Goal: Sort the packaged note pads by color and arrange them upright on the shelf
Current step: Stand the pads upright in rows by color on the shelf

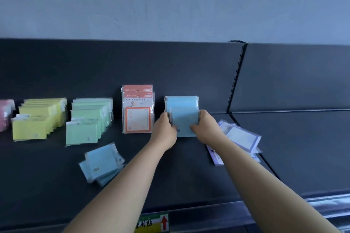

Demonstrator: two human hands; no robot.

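A row of blue note pads (181, 103) stands upright on the dark shelf (56, 176) near its back panel. My left hand (165, 132) grips the left edge of the front blue pad (184, 121), and my right hand (205, 128) grips its right edge. Loose blue pads (101, 163) lie flat in a small pile at the front left. Upright rows of green pads (85, 123), yellow pads (36, 119) and orange-framed pads (137, 111) stand to the left. Purple-framed pads (240, 140) lie flat behind my right arm.
Pink pads (4, 114) show at the far left edge. A slotted upright post (235, 79) divides this shelf from the neighbouring one on the right. A yellow-green label with a red arrow (153, 222) sits on the shelf's front rail.
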